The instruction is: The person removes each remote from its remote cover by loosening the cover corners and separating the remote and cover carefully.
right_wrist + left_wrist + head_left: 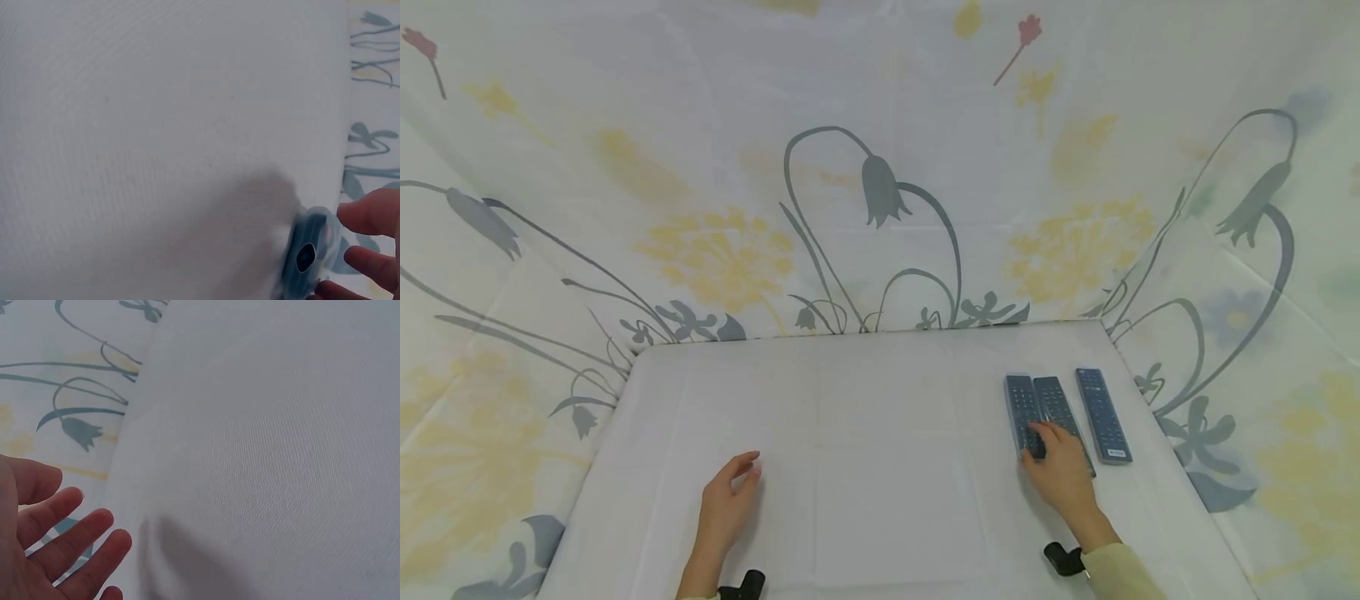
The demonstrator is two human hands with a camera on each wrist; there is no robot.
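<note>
Only the right wrist view shows a dark oval on the leftmost remote, toward the desk's right edge; I cannot tell whether the right hand grips it. Across open desk, the left hand has parted fingers

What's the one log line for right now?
left hand: holding nothing | right hand: at leftmost remote | middle remote: partly hidden | rightmost remote: untouched

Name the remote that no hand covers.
The rightmost remote, white label at its near end; the right hand partly covers the left remote and middle remote.
</note>
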